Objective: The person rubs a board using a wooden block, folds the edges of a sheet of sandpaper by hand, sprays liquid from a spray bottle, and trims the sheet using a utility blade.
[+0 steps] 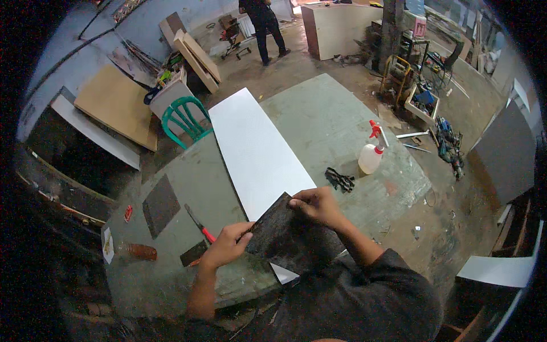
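Both hands hold a dark, mottled, flexible sheet (302, 236) slanting over the near end of a long white board (259, 145). My left hand (227, 246) pinches its left edge between thumb and fingers. At the upper right edge, my right hand (317, 206) grips it the same way. The sheet covers part of the board, whose white corner shows below it. Left of my left hand lie a red-handled tool with a long dark blade (199, 224) and a small dark rectangular piece (194, 254).
The green table (310, 117) also carries a grey sheet (161, 206), a brown bottle (140, 251), a spray bottle (371, 155) and a crumpled dark strip (340, 180). A green chair (187, 119) stands at its left edge. Across the room, a person (264, 28) stands.
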Demonstrator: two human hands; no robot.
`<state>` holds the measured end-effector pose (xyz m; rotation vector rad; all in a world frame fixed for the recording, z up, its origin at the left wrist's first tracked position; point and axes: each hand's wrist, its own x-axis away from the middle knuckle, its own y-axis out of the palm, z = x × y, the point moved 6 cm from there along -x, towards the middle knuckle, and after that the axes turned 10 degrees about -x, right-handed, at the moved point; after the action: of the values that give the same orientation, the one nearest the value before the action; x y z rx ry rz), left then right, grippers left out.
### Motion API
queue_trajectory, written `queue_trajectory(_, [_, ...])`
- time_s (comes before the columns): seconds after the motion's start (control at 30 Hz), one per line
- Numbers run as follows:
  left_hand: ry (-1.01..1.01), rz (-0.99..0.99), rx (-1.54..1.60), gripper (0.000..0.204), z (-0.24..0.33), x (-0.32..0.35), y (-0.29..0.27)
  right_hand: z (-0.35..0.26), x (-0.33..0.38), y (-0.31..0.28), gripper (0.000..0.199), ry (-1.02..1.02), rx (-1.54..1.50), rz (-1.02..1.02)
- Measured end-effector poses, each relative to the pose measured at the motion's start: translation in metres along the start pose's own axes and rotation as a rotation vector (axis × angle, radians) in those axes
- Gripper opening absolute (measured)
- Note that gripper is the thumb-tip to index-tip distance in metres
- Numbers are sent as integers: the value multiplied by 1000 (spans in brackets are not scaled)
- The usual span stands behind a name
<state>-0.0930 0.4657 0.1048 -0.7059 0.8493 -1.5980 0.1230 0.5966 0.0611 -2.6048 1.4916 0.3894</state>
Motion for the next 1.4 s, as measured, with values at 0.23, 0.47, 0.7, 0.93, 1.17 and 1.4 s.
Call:
queue_trajectory(0.23, [-153, -19, -38, 27, -2, -7, 2, 26, -2, 3, 14, 74, 140, 14])
queue_trajectory(0.47, [-142, 62, 39, 32, -14, -20, 0, 12, -9, -9, 21, -11, 120, 56])
queue_trajectory(0.7, [-205, -37, 352, 36, -37, 6, 5, 22, -8, 0, 25, 51, 47, 43])
queue_trajectory(0.93, [-285, -6, 381, 32, -44, 9, 16, 14, -5, 6, 24, 71, 148, 75])
queue_trajectory(1.17, [-293, 123, 582, 31, -58, 17, 38, 20, -9, 3, 25, 101, 132, 40])
queue_trajectory(1.4, [-186, 146, 536, 32, -36, 22, 26, 23, -12, 2, 26, 122, 124, 3])
